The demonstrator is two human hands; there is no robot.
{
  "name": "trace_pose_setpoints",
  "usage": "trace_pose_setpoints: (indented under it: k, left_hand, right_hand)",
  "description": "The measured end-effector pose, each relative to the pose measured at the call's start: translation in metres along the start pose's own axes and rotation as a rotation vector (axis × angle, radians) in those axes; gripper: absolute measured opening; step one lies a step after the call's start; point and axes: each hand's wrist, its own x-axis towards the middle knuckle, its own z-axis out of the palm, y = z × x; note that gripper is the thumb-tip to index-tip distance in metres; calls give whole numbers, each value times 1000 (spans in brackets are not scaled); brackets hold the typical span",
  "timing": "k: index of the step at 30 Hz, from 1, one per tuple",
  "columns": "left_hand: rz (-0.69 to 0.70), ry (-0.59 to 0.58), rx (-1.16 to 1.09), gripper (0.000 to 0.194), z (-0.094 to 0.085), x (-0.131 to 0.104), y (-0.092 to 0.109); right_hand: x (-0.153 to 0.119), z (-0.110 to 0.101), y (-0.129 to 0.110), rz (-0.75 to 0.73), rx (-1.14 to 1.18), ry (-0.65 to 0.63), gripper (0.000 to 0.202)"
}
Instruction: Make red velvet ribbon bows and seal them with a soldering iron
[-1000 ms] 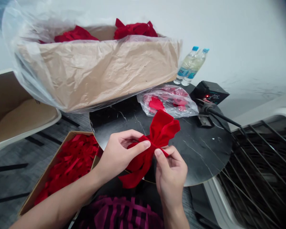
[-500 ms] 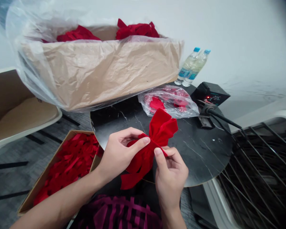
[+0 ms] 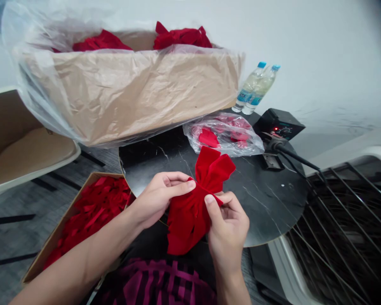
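A red velvet bow is stretched between my two hands above the near edge of the round black table. My left hand pinches its gathered middle strip from the left, thumb on top. On the other side, my right hand grips the strip's right end between thumb and fingers. Two loops stand up beyond my fingers, and wide tails hang down toward my lap. What lies under the strip is hidden.
A plastic-lined cardboard box with red bows stands at the back. Behind my hands lie a clear bag of red pieces, two bottles and a black control box. Lower left is a carton of red bows; a wire rack stands right.
The bow's tails have spread out and hang flatter, and its upper loops have opened apart. Both hands keep their pinch, shifted slightly left.
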Motion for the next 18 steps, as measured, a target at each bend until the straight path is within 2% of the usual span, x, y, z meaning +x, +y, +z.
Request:
trace_pose_setpoints:
  k: [7,12,15,18]
  left_hand:
    - [-82,-141,-30,11,-9,8,-1]
    - [-115,-215,22,21,-17,18,2]
    - [-54,-211,60,20,-20,23,3]
    - [87,-167,125,18,-18,25,0]
  right_hand:
    - [1,-2,-5,-32,-11,-33,26]
    - [-1,-4,-5,-20,-12,-77,25]
    - [1,-8,-1,3,7,-101,25]
    - [6,-12,3,3,-38,-76,27]
